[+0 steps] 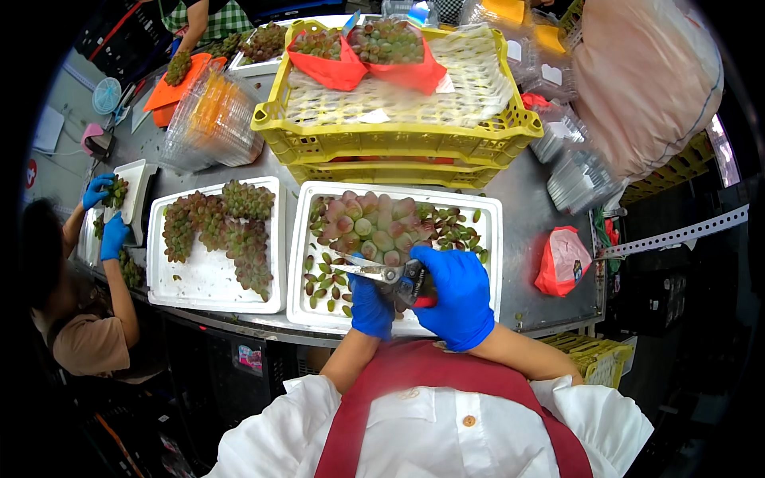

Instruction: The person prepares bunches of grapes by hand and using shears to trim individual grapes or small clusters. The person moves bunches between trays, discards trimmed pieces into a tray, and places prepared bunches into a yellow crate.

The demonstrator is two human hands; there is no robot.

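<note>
My right hand (457,293), in a blue glove, grips a pair of spring-loaded snips (391,274) with red-and-black handles. Their blades stand apart and point left, across the top of my left hand (370,305). That hand, gloved in blue too, holds a large bunch of pinkish-green grapes (373,224) near its lower end; the snips partly hide its fingers. The bunch is raised over a white foam tray (493,239). Loose grapes (326,278) lie in the tray to the left, with more loose grapes (457,227) to the right.
Left is another white foam tray (209,299) with several grape bunches (248,239). Stacked yellow crates (394,143) stand behind, with red-wrapped grapes (385,45) on top. Clear plastic boxes (209,125) flank them. A red bag (562,263) lies right. A gloved co-worker (89,334) handles grapes at far left.
</note>
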